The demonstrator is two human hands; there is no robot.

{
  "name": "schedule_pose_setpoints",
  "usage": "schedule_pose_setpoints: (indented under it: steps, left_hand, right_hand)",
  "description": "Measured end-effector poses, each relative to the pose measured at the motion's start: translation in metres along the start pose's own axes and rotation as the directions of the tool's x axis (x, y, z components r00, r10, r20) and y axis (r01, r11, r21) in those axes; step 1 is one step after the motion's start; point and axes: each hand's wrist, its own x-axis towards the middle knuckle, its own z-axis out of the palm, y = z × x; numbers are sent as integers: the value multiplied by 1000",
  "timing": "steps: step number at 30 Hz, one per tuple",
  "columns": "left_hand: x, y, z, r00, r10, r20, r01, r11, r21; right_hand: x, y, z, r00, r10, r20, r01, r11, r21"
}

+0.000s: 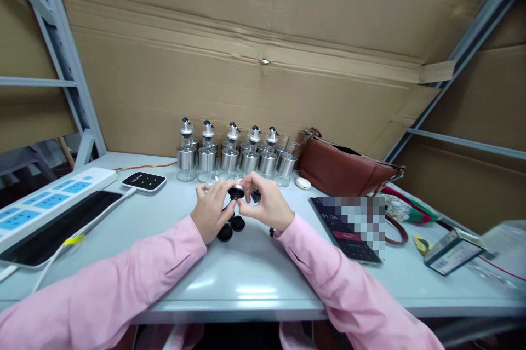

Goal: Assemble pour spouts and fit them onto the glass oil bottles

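Note:
My left hand (211, 208) and my right hand (266, 203) meet over the middle of a pale table (246, 268), both in pink sleeves. Between their fingertips they pinch a small black and silver pourer cap (236, 193). Two more black caps (230, 228) lie on the table just under my left hand. Behind my hands stands a row of several small glass bottles with steel bands and spout tops (230, 154), close to the cardboard wall.
A brown leather bag (343, 166) lies right of the bottles, with a small white oval object (303, 183) beside it. A phone (349, 232) and a small box (452, 251) lie at right. A power strip (49, 202), a dark tablet (53, 227) and a small black device (143, 181) lie at left.

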Motion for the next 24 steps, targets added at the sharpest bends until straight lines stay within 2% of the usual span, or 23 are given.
schedule_pose_setpoints:
  steps: [5, 12, 15, 19, 24]
  left_hand:
    - [0, -1, 0, 1000, 4, -6, -4, 1000, -10]
    - [1, 1, -4, 998, -19, -63, 13, 994, -105]
    - [3, 3, -7, 997, -16, -81, 6, 993, -120]
    - [3, 4, -11, 999, -23, -39, 18, 993, -113]
    - [4, 3, -12, 999, -14, -39, 11, 995, -97]
  right_hand:
    - [1, -3, -2, 1000, 9, -10, -9, 1000, 21]
    - [3, -3, -2, 996, 78, -42, -64, 965, 256]
    - [3, -2, -2, 996, 92, -11, -84, 947, 310]
    - [3, -2, -3, 995, 81, 58, -96, 930, 355]
    - [2, -1, -4, 989, 111, 100, -142, 906, 400]
